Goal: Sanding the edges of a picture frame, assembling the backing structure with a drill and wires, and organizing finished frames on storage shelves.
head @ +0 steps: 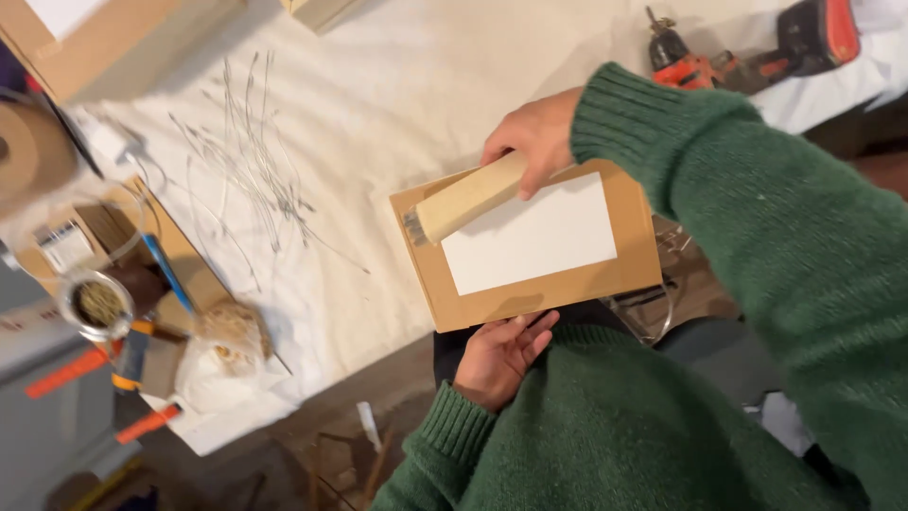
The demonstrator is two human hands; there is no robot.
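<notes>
We see the bench, draped in white cloth, filling the upper half of the frame; its near edge runs diagonally from lower left towards the centre, with dark floor below it. The broadest open stretch of cloth lies in the upper centre, between the scattered thin wires at left centre and the cardboard panel.

That brown panel, with a white rectangle on its face, sits in the middle of the frame, past the bench edge and over our lap, its left edge just beside the cloth. Our left hand supports it from below at its lower edge, fingers spread flat under it. Our right hand, upper centre, wraps its grip closed around a pale wooden handle lying across the panel's upper left corner, a dark end pointing left.

A red power drill rests at upper right, well apart. Clutter crowds the left edge: a tape roll, a glass jar, orange-handled tools.
</notes>
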